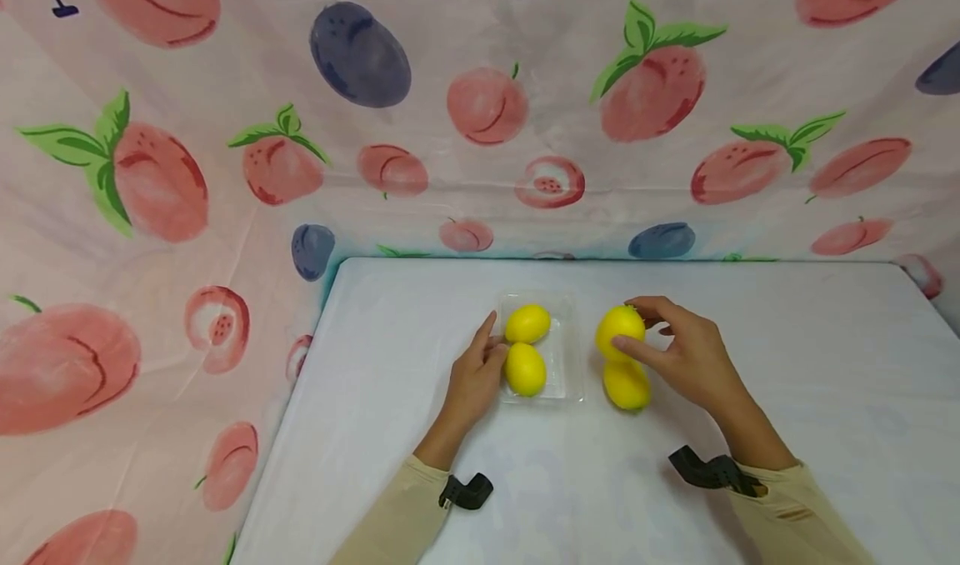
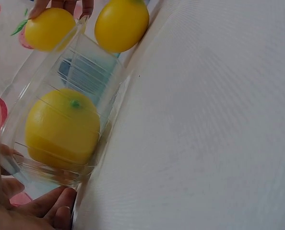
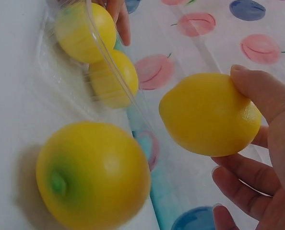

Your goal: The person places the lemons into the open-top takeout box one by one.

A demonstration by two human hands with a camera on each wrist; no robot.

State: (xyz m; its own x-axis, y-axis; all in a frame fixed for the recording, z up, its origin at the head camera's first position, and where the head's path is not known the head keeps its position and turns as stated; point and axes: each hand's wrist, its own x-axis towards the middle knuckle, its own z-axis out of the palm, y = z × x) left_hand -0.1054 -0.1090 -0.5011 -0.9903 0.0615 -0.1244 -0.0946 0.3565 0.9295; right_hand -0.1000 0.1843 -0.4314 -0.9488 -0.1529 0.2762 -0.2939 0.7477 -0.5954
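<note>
Between thumb and fingers my right hand [image 1: 693, 352] pinches a yellow lemon [image 3: 207, 115], held up off the table. Close by, a second lemon [image 1: 627, 387] rests on the white surface, its green-tipped end facing the right wrist camera [image 3: 89, 177]. A clear plastic tray [image 1: 562, 369] stands to the left with two lemons inside, one toward the back [image 1: 527, 323] and one in front of it [image 1: 525, 370]. My left hand [image 1: 474, 377] holds the tray by its left side, thumb and fingers at the wall, as the left wrist view shows.
The white table [image 1: 787, 323] runs back to a hanging cloth [image 1: 420, 207] printed with peaches and blue fruit. This cloth also covers the left side. Each sleeve cuff carries a black wrist mount, left [image 1: 467, 492] and right [image 1: 712, 471].
</note>
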